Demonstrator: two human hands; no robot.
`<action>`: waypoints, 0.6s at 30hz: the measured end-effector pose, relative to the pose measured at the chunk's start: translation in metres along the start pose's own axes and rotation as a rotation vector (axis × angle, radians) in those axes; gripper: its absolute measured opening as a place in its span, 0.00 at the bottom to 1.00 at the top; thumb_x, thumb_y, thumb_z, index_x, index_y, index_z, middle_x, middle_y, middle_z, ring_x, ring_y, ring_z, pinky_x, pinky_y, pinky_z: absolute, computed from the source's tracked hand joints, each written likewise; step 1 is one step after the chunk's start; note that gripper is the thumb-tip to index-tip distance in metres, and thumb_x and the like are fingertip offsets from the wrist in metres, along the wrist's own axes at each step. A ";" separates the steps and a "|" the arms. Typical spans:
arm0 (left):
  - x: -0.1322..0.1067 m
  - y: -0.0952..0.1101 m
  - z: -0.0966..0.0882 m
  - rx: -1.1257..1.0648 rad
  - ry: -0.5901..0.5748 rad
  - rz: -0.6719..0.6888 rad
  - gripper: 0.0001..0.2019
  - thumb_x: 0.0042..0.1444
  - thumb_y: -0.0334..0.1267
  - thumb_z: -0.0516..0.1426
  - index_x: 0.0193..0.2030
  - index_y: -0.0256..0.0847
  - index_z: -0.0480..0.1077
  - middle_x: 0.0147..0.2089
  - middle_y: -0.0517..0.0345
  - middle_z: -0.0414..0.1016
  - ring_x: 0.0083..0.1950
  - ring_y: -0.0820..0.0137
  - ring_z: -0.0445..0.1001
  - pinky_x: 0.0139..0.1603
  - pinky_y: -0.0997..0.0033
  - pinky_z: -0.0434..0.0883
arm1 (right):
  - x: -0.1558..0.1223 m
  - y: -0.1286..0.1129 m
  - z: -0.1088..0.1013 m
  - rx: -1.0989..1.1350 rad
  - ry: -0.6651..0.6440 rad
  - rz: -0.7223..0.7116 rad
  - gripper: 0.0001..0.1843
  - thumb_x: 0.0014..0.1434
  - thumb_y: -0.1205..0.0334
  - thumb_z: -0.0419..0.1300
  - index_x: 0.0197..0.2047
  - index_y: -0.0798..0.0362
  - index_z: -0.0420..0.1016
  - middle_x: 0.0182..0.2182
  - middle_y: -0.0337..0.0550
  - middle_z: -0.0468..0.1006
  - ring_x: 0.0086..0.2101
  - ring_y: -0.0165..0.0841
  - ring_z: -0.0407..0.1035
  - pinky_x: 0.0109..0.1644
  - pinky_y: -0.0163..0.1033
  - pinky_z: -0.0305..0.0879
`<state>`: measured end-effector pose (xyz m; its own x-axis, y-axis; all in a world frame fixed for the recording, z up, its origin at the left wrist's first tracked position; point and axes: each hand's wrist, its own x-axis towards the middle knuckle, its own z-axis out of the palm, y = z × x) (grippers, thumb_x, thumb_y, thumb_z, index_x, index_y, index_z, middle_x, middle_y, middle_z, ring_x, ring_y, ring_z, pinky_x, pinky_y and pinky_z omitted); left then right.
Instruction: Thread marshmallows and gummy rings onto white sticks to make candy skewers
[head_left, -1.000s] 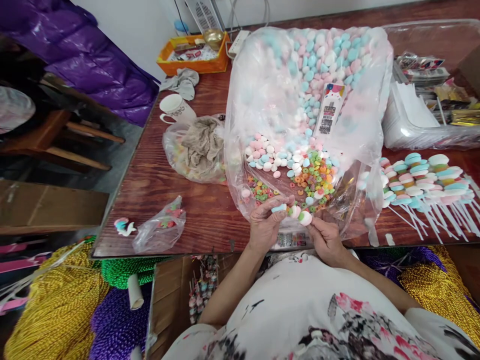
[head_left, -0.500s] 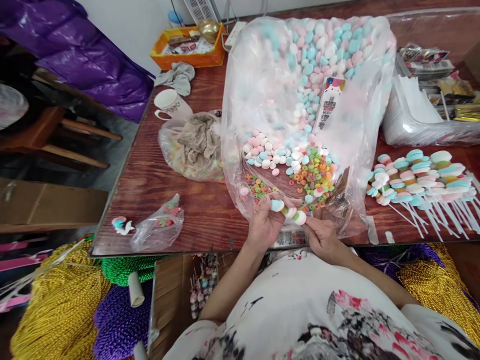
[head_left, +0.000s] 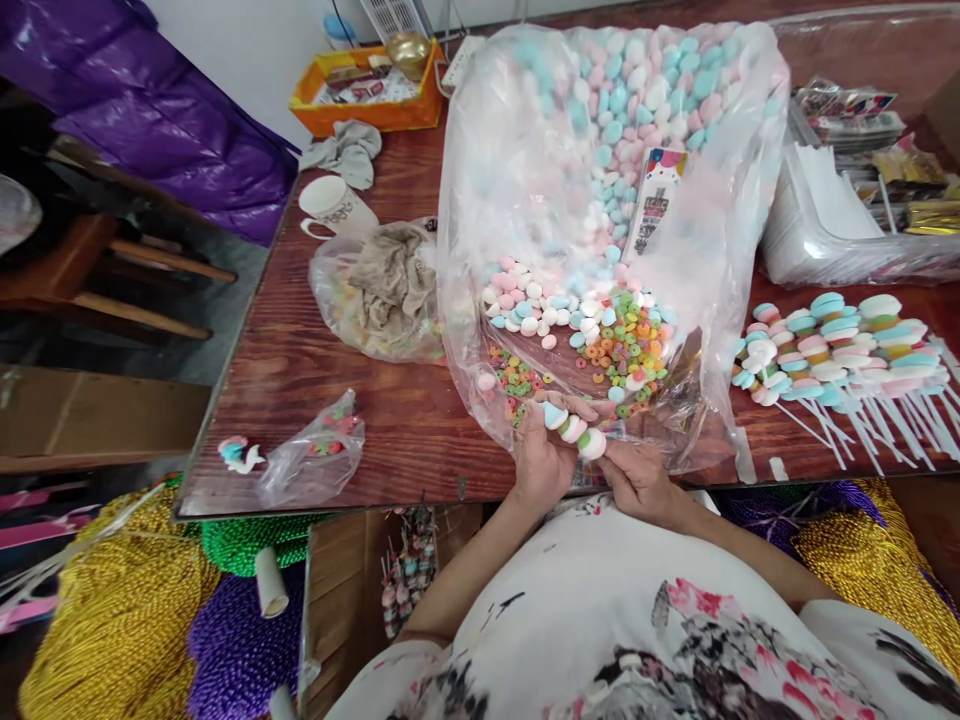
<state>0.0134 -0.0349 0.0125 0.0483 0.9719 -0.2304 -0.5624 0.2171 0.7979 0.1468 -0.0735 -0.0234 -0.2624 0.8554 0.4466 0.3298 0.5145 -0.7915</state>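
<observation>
At the near table edge my left hand [head_left: 541,458] pinches a candy skewer [head_left: 574,428] stacked with blue, pink and white marshmallow discs. My right hand [head_left: 637,478] is closed on the skewer's lower end. Both hands sit at the mouth of a large clear plastic bag [head_left: 517,160] holding pastel marshmallows [head_left: 637,90] and coloured cereal rings [head_left: 622,350]. A pile of finished skewers [head_left: 832,350] on white sticks lies to the right.
A white mug [head_left: 330,203], a small bag with a cloth [head_left: 386,290], an orange tray [head_left: 360,100] and a little bag of candy [head_left: 315,455] sit left on the wooden table [head_left: 330,370]. Clear wrappers [head_left: 825,230] lie at right. Yellow, green and purple bead strands [head_left: 112,610] lie below.
Both hands have shifted slightly toward me and lower with the skewer, which now tilts more steeply. The camera view has drifted a little to the right.
</observation>
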 end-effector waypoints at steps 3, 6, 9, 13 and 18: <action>-0.002 -0.002 0.003 -0.026 -0.001 -0.032 0.23 0.57 0.62 0.56 0.33 0.41 0.67 0.30 0.57 0.73 0.38 0.65 0.78 0.39 0.65 0.75 | 0.001 -0.001 0.001 0.020 0.014 0.009 0.12 0.69 0.69 0.48 0.35 0.52 0.68 0.21 0.36 0.66 0.22 0.28 0.59 0.27 0.34 0.57; 0.001 -0.006 0.003 -0.046 0.000 -0.048 0.22 0.58 0.60 0.57 0.34 0.41 0.68 0.30 0.58 0.73 0.38 0.67 0.77 0.38 0.67 0.75 | 0.001 0.002 0.001 0.032 0.005 0.051 0.12 0.69 0.69 0.48 0.33 0.52 0.67 0.21 0.35 0.65 0.22 0.28 0.58 0.28 0.34 0.56; 0.007 -0.005 -0.001 -0.095 -0.031 -0.071 0.21 0.57 0.60 0.58 0.37 0.43 0.69 0.33 0.58 0.74 0.37 0.68 0.76 0.38 0.66 0.74 | 0.002 0.006 0.001 0.001 0.004 0.112 0.13 0.69 0.67 0.48 0.32 0.52 0.66 0.21 0.35 0.65 0.23 0.28 0.59 0.29 0.34 0.57; 0.012 0.003 -0.005 -0.064 -0.052 -0.040 0.21 0.52 0.59 0.63 0.37 0.43 0.68 0.35 0.59 0.75 0.32 0.70 0.73 0.35 0.67 0.73 | 0.004 0.009 0.004 -0.112 -0.070 0.143 0.12 0.68 0.69 0.46 0.39 0.53 0.69 0.27 0.40 0.73 0.27 0.30 0.67 0.33 0.34 0.63; 0.021 0.006 -0.001 0.162 -0.003 -0.029 0.20 0.55 0.56 0.61 0.29 0.40 0.64 0.24 0.63 0.68 0.27 0.74 0.68 0.33 0.71 0.72 | 0.007 0.016 0.006 -0.371 -0.237 0.095 0.09 0.66 0.66 0.49 0.44 0.54 0.69 0.33 0.44 0.79 0.33 0.33 0.72 0.35 0.35 0.65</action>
<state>0.0106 -0.0138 0.0120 0.0653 0.9653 -0.2530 -0.4206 0.2565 0.8702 0.1449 -0.0595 -0.0354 -0.4015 0.8845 0.2375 0.6538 0.4584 -0.6021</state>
